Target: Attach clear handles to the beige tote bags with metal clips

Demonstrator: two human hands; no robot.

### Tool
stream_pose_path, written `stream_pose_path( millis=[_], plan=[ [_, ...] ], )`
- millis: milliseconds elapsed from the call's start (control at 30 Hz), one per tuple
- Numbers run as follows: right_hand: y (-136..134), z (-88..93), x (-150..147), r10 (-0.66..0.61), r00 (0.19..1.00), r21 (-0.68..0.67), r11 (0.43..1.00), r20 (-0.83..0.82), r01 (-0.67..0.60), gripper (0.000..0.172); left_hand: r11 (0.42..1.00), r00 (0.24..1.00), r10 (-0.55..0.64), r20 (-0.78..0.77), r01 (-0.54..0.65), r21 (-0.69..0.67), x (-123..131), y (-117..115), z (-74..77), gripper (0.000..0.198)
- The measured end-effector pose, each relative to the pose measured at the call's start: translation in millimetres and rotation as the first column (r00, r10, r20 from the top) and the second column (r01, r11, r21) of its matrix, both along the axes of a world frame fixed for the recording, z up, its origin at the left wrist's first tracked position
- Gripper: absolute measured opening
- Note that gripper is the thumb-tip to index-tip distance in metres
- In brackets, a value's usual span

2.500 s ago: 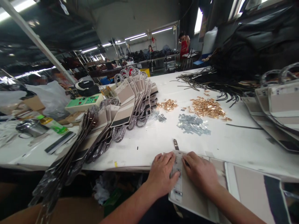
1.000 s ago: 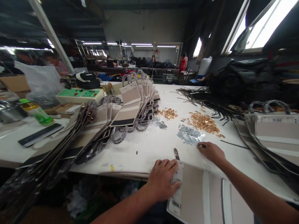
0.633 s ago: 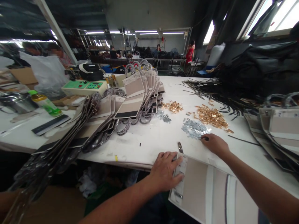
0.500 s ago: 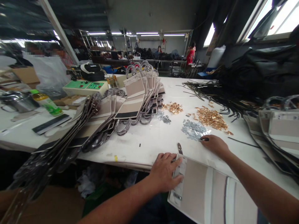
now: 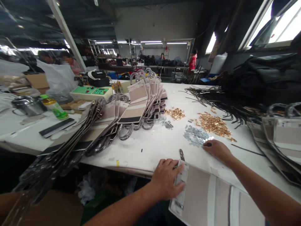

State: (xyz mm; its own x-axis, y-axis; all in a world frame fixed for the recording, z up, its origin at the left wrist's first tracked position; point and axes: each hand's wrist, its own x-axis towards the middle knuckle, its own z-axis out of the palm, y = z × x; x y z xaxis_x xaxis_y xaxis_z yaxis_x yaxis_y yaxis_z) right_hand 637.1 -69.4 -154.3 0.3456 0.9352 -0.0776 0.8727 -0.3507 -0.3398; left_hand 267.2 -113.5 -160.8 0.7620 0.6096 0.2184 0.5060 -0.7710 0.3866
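A beige bag panel (image 5: 198,188) with white strips lies at the table's front edge, running toward me. My left hand (image 5: 167,179) rests on its left end, fingers spread and thumb apart. Beside that thumb a small metal fitting (image 5: 179,205) sits on the panel. A narrow metal piece (image 5: 181,154) pokes out past the panel's far corner. My right hand (image 5: 218,152) is closed in a pinch at the near right edge of a pile of flat grey metal pieces (image 5: 195,135). Something dark shows at its fingertips, too small to name.
Gold-coloured metal fittings (image 5: 213,124) lie behind the grey pile, with a smaller gold heap (image 5: 175,113) to its left. Stacked bag panels with plastic-wrapped handles (image 5: 133,111) fill the left; more panels (image 5: 288,131) stand at right. Black cords (image 5: 225,106) trail across the back right.
The view has tilted up slightly, so everything sits a little lower. My right hand remains by the grey pile, its fingertips drawn together; my left hand stays on the panel.
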Motion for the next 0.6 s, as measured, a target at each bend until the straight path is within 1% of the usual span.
stream_pose_path(
  millis=[133, 267, 367, 467, 533, 600],
  plan=[
    [-1, 9.1, -3, 0.018, 0.999, 0.012, 1.0, -0.029, -0.017, 0.021, 1.0, 1.0, 0.006, -0.007, -0.006, 0.006, 0, 0, -0.7, 0.067],
    [-18, 27.1, -18, 0.069, 0.993, 0.023, 0.997, -0.098, -0.067, 0.028, 1.0, 1.0, -0.001, -0.007, 0.001, -0.01, 2, 0, -1.9, 0.066],
    [-37, 42.8, -44, 0.145, 0.971, 0.003, 0.989, -0.19, -0.147, 0.035, 1.0, 1.0, -0.003, -0.001, 0.003, -0.027, 3, 0, -2.1, 0.067],
    [-52, 54.0, -76, 0.228, 0.924, -0.018, 0.969, -0.307, -0.245, 0.035, 0.999, 1.0, -0.006, 0.0, 0.006, -0.038, 4, 1, -1.5, 0.068],
    [-59, 56.5, -94, 0.247, 0.889, -0.035, 0.959, -0.386, -0.282, 0.032, 0.999, 1.0, -0.007, -0.001, 0.007, -0.043, 4, 2, -0.9, 0.069],
    [-62, 55.0, -107, 0.243, 0.85, -0.063, 0.95, -0.468, -0.306, 0.032, 0.999, 1.0, -0.008, -0.003, 0.008, -0.048, 5, 2, -0.4, 0.07]
  ],
)
